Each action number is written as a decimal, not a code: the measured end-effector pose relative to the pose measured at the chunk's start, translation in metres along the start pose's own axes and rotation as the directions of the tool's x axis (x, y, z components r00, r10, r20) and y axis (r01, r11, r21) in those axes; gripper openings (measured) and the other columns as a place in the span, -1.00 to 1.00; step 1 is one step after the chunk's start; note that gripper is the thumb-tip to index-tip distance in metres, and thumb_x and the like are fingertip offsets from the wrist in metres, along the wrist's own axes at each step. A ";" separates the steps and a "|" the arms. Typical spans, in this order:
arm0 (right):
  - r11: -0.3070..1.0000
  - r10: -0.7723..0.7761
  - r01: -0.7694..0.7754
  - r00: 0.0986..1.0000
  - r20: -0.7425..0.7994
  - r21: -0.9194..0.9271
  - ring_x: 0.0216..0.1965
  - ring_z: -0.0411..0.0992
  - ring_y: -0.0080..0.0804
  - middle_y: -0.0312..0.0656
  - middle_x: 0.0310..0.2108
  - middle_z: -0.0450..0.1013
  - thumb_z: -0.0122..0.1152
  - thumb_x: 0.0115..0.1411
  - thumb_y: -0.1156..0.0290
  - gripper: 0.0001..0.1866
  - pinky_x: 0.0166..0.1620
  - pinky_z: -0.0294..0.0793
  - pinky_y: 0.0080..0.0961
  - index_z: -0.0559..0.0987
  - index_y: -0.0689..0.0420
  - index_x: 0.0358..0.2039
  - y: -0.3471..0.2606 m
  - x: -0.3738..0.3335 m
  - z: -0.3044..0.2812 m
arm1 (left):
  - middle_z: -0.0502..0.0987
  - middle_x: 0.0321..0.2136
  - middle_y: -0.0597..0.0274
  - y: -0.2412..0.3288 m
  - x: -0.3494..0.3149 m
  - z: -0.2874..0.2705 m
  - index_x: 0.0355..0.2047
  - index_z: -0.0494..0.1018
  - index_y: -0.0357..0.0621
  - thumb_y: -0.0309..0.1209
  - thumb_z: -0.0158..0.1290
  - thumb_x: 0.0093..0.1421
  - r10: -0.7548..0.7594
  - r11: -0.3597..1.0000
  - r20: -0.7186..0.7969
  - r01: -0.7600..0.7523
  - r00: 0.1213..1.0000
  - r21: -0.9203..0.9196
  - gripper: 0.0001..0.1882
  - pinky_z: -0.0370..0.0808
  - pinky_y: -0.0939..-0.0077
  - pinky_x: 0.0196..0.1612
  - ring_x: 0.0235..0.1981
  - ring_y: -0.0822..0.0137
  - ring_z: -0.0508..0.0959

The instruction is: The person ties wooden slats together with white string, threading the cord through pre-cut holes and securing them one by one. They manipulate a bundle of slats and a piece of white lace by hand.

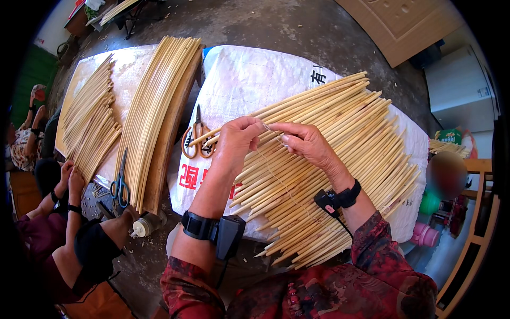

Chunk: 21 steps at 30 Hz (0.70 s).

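Observation:
Above a broad layer of long pale peeled sticks, my left hand and my right hand meet with their fingertips pinched together. Between them is a thin pale string, which trails down across the sticks. My fingers partly cover the string's end, so any loop or knot there cannot be made out. Beside my left hand lies a pair of scissors with orange-brown handles and dark blades pointing away. Under everything is a white woven sack cloth with printed marks.
A second table on the left bears a long stick bundle, shorter sticks and blue-handled scissors. A co-worker's hands touch the short sticks. A lidded jar stands on the floor; a wooden rack is at right.

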State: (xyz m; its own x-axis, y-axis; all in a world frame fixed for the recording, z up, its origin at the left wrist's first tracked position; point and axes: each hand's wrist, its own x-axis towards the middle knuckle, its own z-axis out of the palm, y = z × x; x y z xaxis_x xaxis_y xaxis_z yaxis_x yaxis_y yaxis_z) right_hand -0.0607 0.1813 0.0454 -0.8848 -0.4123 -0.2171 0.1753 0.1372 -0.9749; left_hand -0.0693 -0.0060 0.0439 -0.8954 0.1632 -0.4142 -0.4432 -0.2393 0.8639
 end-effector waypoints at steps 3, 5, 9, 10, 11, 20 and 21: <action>0.999 0.035 -0.035 0.999 0.010 0.009 -0.55 0.23 -0.76 -0.42 -0.49 0.39 -0.02 0.16 0.45 -0.64 -0.43 0.33 -0.79 0.47 0.10 -0.01 -0.005 -0.001 0.000 | 0.33 -0.71 0.41 -0.001 0.001 -0.001 -0.47 0.48 -0.23 -0.40 0.04 0.10 0.003 1.000 -0.001 -0.003 1.000 -0.002 -0.86 0.18 0.73 -0.58 -0.67 0.59 0.27; 0.998 0.054 -0.055 0.998 0.021 0.030 -0.54 0.21 -0.75 -0.42 -0.50 0.38 -0.04 0.15 0.46 -0.63 -0.41 0.32 -0.78 0.47 0.11 -0.01 -0.007 -0.001 0.000 | 0.33 -0.71 0.40 -0.001 0.000 0.000 -0.47 0.47 -0.23 -0.41 0.04 0.10 0.009 1.000 -0.004 -0.009 1.000 -0.002 -0.87 0.17 0.73 -0.59 -0.68 0.59 0.27; 0.995 0.069 -0.072 0.997 0.040 0.075 -0.55 0.21 -0.75 -0.43 -0.53 0.36 -0.04 0.15 0.46 -0.63 -0.43 0.31 -0.79 0.47 0.12 -0.01 -0.007 -0.002 -0.002 | 0.34 -0.71 0.39 -0.001 0.001 0.000 -0.48 0.47 -0.24 -0.42 0.03 0.09 0.004 1.000 0.007 -0.004 1.000 -0.005 -0.88 0.16 0.73 -0.60 -0.68 0.58 0.27; 0.994 0.075 -0.079 0.996 0.045 0.082 -0.56 0.20 -0.75 -0.43 -0.54 0.35 -0.04 0.15 0.46 -0.63 -0.43 0.31 -0.79 0.47 0.12 -0.01 -0.007 -0.002 -0.002 | 0.34 -0.71 0.38 -0.001 0.001 0.000 -0.48 0.47 -0.24 -0.43 0.03 0.09 0.001 1.000 0.003 -0.001 1.000 -0.006 -0.88 0.16 0.73 -0.61 -0.69 0.58 0.27; 0.993 0.074 -0.078 0.996 0.048 0.083 -0.56 0.20 -0.75 -0.43 -0.54 0.35 -0.04 0.15 0.46 -0.63 -0.43 0.31 -0.79 0.46 0.12 -0.01 -0.007 -0.002 -0.002 | 0.34 -0.71 0.38 0.000 0.000 0.000 -0.49 0.47 -0.24 -0.43 0.03 0.09 -0.003 1.000 -0.001 0.003 1.000 -0.007 -0.88 0.16 0.73 -0.61 -0.69 0.58 0.28; 0.991 0.103 -0.107 0.993 0.060 0.076 -0.57 0.21 -0.75 -0.41 -0.52 0.39 -0.03 0.14 0.46 -0.63 -0.44 0.32 -0.79 0.46 0.12 0.00 -0.016 -0.003 -0.003 | 0.34 -0.72 0.38 -0.002 0.001 -0.001 -0.50 0.47 -0.23 -0.43 0.03 0.09 -0.003 1.000 -0.002 0.003 1.000 0.010 -0.88 0.15 0.73 -0.62 -0.69 0.58 0.27; 0.991 0.105 -0.110 0.992 0.065 0.080 -0.57 0.21 -0.75 -0.41 -0.52 0.39 -0.03 0.14 0.46 -0.62 -0.45 0.32 -0.79 0.46 0.12 0.00 -0.016 -0.003 -0.004 | 0.34 -0.72 0.38 -0.002 0.001 0.000 -0.50 0.47 -0.23 -0.43 0.03 0.09 -0.006 1.000 0.000 0.006 1.000 0.008 -0.88 0.16 0.73 -0.62 -0.69 0.58 0.27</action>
State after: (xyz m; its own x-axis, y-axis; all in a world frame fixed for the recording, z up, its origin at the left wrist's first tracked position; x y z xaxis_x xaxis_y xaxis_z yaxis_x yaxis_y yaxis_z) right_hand -0.0623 0.1836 0.0619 -0.8316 -0.4529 -0.3214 0.3059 0.1095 -0.9458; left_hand -0.0696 -0.0057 0.0416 -0.8927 0.1642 -0.4197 -0.4485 -0.2311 0.8634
